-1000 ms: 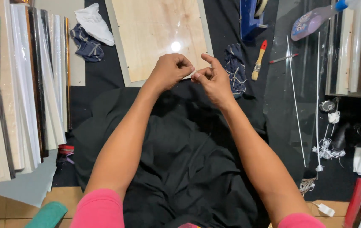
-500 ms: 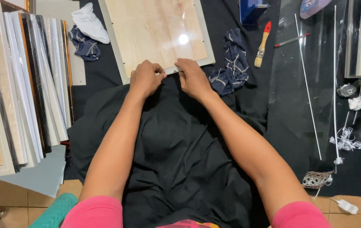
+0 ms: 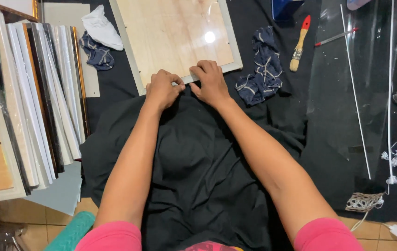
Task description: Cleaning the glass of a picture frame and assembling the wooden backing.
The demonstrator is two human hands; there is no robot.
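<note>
Hands together at near edge of framed wood panel (image 3: 175, 37): L hand (image 3: 162, 88) & R hand (image 3: 210, 81) pinching its rim.

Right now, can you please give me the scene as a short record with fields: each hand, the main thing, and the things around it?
left hand: fingers bent at the near edge of the framed wooden panel
right hand: on the same edge, beside the left hand
surface: black cloth
right of panel: checked blue rag, paintbrush with red handle end
left of panel: white rag, second blue rag
far left: stack of frames standing on edge
</note>
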